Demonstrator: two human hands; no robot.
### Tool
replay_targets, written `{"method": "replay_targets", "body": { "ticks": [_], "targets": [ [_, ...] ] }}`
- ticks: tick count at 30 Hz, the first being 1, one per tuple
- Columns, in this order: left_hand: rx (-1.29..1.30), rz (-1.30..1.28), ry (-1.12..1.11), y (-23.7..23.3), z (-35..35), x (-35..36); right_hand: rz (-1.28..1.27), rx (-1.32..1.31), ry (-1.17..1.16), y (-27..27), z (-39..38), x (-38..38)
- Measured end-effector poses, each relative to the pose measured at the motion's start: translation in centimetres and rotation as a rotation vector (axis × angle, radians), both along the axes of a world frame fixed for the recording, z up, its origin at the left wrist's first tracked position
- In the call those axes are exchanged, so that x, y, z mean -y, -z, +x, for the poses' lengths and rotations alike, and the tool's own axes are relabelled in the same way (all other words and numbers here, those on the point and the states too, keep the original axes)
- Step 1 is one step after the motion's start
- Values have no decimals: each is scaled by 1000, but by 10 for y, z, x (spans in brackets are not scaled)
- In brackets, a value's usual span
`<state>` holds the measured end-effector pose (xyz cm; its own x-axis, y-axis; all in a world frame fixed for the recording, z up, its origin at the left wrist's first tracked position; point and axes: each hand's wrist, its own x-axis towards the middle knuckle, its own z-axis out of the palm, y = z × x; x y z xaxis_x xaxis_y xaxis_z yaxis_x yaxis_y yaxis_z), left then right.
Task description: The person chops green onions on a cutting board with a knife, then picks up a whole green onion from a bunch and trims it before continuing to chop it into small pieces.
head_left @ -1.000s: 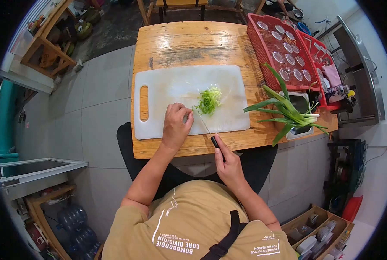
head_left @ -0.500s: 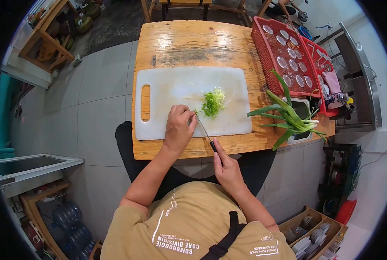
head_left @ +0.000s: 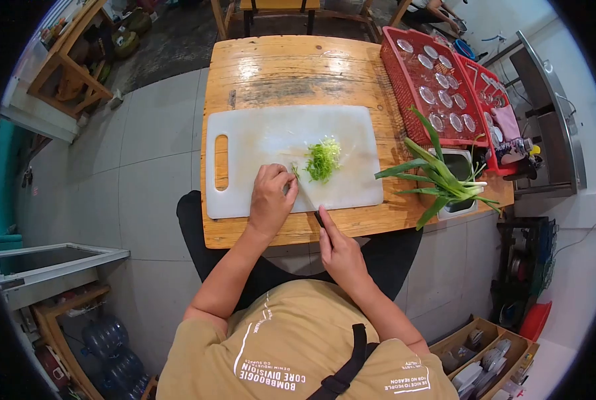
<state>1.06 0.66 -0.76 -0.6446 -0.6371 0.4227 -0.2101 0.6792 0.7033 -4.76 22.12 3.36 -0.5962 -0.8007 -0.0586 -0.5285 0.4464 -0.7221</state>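
Note:
On the white cutting board, my left hand is closed, its curled fingertips pinching green onion that is mostly hidden by the fingers. My right hand grips the black handle of a knife at the board's near edge. The blade slants forward and left, its tip by my left fingertips. Just right of the blade lies a small heap of finely chopped green onion. A bunch of whole green onions rests over a metal container at the table's right side.
The board lies on a wooden table. Upside-down glasses fill a red basket at the back right, beside a second red basket with mixed items. Far off at the top right, another person crouches. A wooden chair stands beyond the table.
My right hand and the knife have shifted slightly left and forward, the blade now closer along my left fingers. The left hand has barely moved. The whole view has shifted a little.

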Motion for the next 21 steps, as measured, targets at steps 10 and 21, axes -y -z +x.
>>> {"method": "replay_targets", "body": {
  "ticks": [10,21],
  "targets": [
    [35,-63,73,-4,9,3,-52,-86,-24,5,0,0],
    [64,-110,78,-1,13,-1,-99,213,63,-13,-6,-12]
  ]
}}
